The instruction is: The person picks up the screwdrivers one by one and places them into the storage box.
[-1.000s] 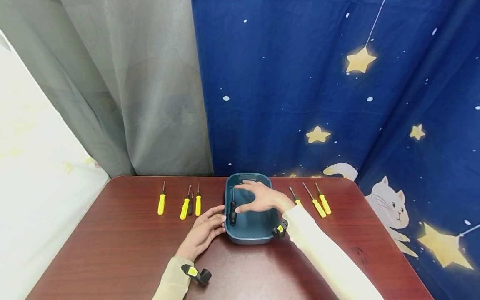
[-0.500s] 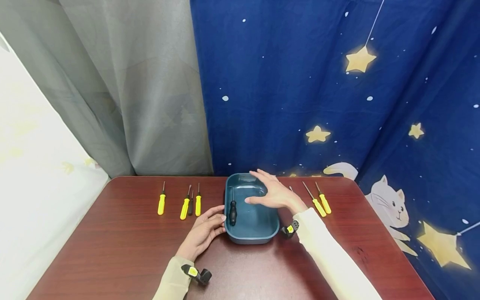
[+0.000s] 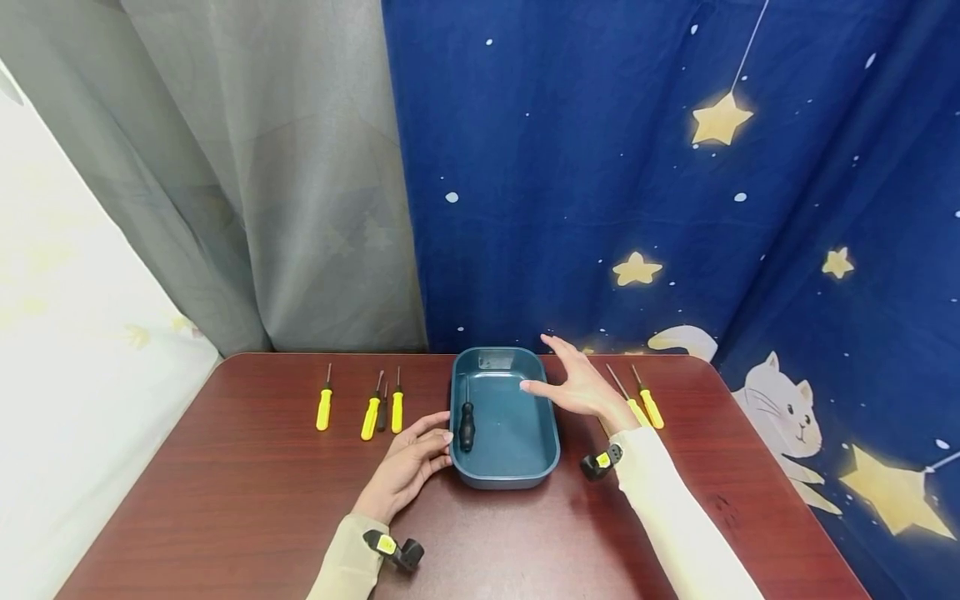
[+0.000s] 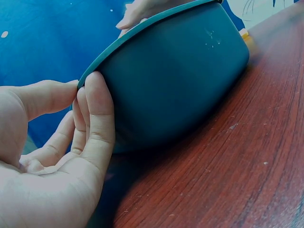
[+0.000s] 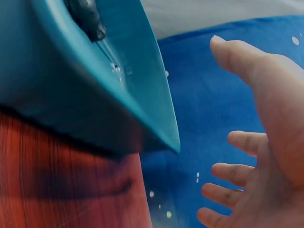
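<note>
A blue-teal plastic box (image 3: 504, 481) stands on the table with a black-handled screwdriver (image 3: 467, 428) lying along its left side. At the box's left edge my left hand (image 3: 403, 468) holds the rim. In the left wrist view its thumb (image 4: 52, 97) meets the rim while the fingers (image 4: 99, 102) lie against the outer wall. My right hand (image 3: 581, 387) hovers by the box's far right edge, holding nothing. Its fingers and thumb are spread apart, and in the right wrist view the right hand (image 5: 270, 137) is apart from the box.
Several screwdrivers lie left of the box: a yellow one (image 3: 323, 408) alone, then two yellow ones flanking a dark one (image 3: 382, 412). To the right are yellow screwdrivers (image 3: 652, 410), partly behind my right hand and sleeve. Curtains (image 3: 525, 208) hang behind the wooden table (image 3: 225, 500).
My right hand has moved right, from over the inside of the box to beyond its right rim, fingers spreading. The left hand, the box and the black screwdriver stay put.
</note>
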